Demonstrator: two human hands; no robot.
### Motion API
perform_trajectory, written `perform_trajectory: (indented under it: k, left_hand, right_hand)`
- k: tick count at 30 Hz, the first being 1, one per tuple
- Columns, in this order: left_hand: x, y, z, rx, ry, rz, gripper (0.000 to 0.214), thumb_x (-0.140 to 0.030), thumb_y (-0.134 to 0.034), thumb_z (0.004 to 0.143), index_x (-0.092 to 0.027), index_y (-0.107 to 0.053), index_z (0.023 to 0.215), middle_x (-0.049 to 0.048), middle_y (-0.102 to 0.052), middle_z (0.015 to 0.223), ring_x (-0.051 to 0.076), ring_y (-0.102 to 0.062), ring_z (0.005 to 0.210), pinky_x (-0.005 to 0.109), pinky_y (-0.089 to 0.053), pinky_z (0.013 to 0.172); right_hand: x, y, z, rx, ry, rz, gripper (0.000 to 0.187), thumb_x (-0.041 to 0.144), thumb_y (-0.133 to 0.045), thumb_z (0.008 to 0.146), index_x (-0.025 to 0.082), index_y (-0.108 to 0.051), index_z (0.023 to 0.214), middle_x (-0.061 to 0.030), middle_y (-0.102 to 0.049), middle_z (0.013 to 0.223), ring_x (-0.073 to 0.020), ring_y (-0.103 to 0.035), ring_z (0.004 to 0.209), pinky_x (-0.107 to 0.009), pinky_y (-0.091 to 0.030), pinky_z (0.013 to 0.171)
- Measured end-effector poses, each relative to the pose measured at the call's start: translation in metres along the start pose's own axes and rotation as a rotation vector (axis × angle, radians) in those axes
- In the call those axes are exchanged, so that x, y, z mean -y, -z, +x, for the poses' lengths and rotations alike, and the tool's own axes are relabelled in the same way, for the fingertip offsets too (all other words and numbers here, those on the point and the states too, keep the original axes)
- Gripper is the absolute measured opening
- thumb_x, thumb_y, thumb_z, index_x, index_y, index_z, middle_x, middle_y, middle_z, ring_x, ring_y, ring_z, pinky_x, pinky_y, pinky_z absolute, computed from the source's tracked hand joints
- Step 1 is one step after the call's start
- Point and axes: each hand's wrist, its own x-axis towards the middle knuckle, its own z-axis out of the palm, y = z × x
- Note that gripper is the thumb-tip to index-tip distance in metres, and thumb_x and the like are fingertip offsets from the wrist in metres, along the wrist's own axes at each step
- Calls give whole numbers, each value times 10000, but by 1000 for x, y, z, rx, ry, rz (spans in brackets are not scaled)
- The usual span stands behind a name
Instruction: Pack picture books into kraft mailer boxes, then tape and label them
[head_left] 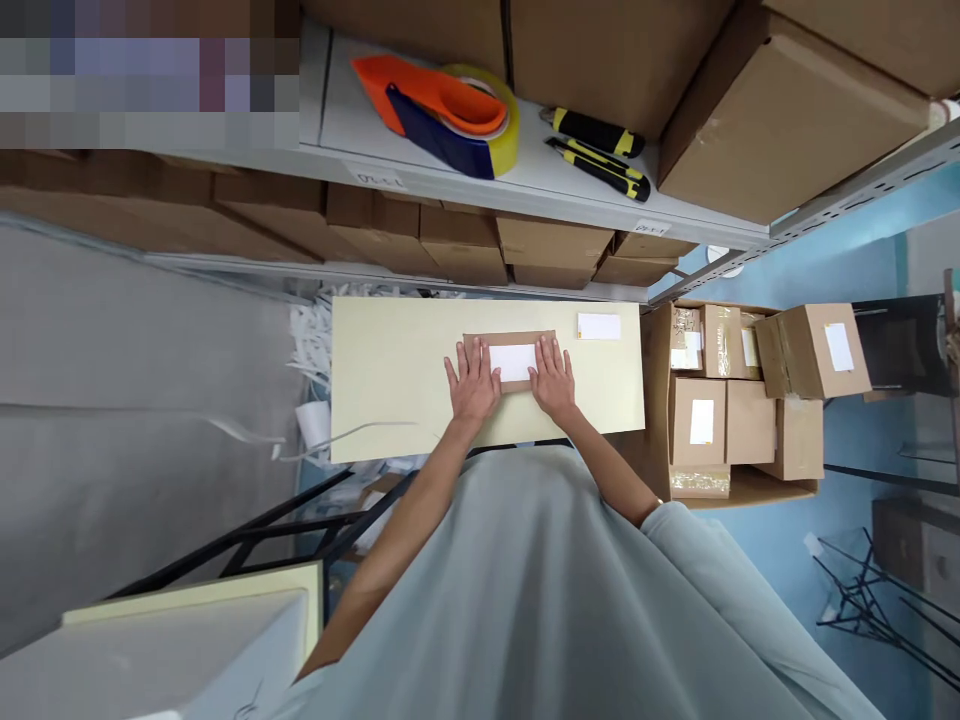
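A small flat cardboard box [517, 338] lies on the pale yellow table, with a white label [513, 363] on its upper face. My left hand [474, 384] rests flat on the box's left end, its fingers stretched out and the thumb at the label's edge. On the right end lies my right hand [553, 380], also flat, fingertips pointing toward the far edge and thumb beside the label. Both palms partly cover the box's ends. Another white label [598, 326] sits on the table to the right, apart from my hands.
Above the table [397, 370], a shelf [330, 150] holds an orange-and-blue tape dispenser [442, 110], two utility knives [596, 135] and cardboard boxes. To the right stands a large carton [656, 370] filled with several boxed parcels [750, 420]. White paper strips [309, 340] lie at the left.
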Motion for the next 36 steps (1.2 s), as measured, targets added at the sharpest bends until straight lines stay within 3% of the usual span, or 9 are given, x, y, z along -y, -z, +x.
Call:
perform_trajectory:
  k: [4,9,14,20,24,28,31,33,36]
  left_hand:
    - [-14,-9,0,22,-46,53,736,-466,-295,1142,-215,-206,1828,130,-227,1875,377,-22,1767,712,43,1394]
    - [-3,-4,0,90,-41,102,726,-483,-278,1139,-217,-272,1815,111,-191,1888,374,-21,1768,691,44,1399]
    - [-2,-8,-3,-15,135,106,752,-486,-237,1136,-182,-217,1824,145,-139,1893,412,29,1761,740,12,1380]
    - [-11,-16,-7,-7,129,120,781,-581,-249,1125,-205,-289,1809,186,-100,1893,432,5,1757,750,-60,1364]
    - [5,-9,-11,-18,298,87,839,-620,-263,1107,-163,-258,1811,242,-65,1881,468,-48,1749,751,-162,1341]
    - [12,-10,-17,-117,560,-287,916,-622,-286,1094,-60,-151,1805,303,-326,1802,431,-235,1726,661,-278,1352]
    - [7,-10,-28,-95,671,-474,962,-700,-315,1073,-57,-234,1784,291,-546,1672,397,-468,1626,548,-399,1323]
    - [4,-5,-38,-78,629,-495,970,-741,-362,1056,-69,-328,1754,272,-620,1606,405,-551,1562,526,-436,1299]
    - [-5,5,-56,-137,473,-517,892,-716,-512,1025,-103,-475,1672,236,-676,1544,402,-596,1508,523,-446,1284]
  right_hand:
    - [10,-4,3,16,56,39,653,291,-295,1162,141,-299,1798,-113,-195,1877,-298,-138,1772,-564,-139,1437]
    - [-2,-9,9,18,129,85,642,328,-312,1171,178,-322,1795,-74,-212,1880,-299,-122,1775,-571,-98,1445]
    - [-9,-18,7,-35,72,94,639,324,-278,1183,189,-277,1807,-61,-200,1886,-307,-98,1777,-585,-81,1440]
    - [-6,-24,3,-82,39,100,607,368,-325,1194,251,-346,1789,-99,-102,1900,-308,-89,1778,-589,-102,1427]
    - [-24,-22,-7,-131,-153,161,612,382,-326,1193,248,-346,1791,-122,-74,1895,-331,-104,1774,-596,-114,1419]
    - [-36,-23,-24,-149,-359,397,693,408,-305,1194,97,-223,1808,-193,-240,1856,-322,-204,1757,-543,-191,1417]
    - [-33,-26,-39,-117,-399,642,682,404,-333,1187,58,-301,1773,-199,-475,1756,-286,-389,1694,-494,-254,1408]
    - [-28,-27,-51,-162,-410,739,634,404,-415,1167,85,-436,1714,-184,-570,1693,-277,-507,1625,-475,-279,1403]
    - [-29,-24,-79,-334,-355,804,580,412,-577,1108,122,-574,1611,-174,-639,1632,-272,-600,1551,-423,-393,1350]
